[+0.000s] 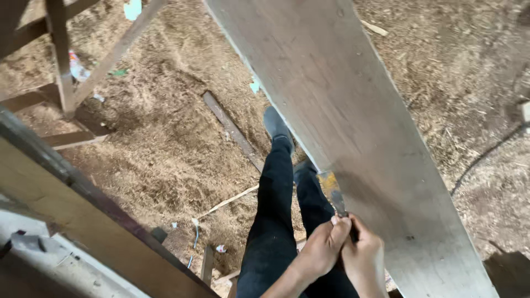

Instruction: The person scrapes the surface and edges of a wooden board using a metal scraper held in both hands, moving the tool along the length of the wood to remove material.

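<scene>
Putty knife (pixel 333 191): near centre, blade flat on left edge of long wooden board (pixel 353 121), angled so it bears on the surface. Left hand (pixel 323 248) and right hand (pixel 364 259) both clenched round its handle, prob. for extra pressure. Board slopes from near right to far centre. Below: person's dark-trousered legs, sawdust floor (pixel 165 143), timber frame (pixel 61 66) far left.

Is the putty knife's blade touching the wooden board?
Touching. The head view shows the putty knife, gripped by the left hand and right hand, with its blade pressed flat against the wooden board.
</scene>
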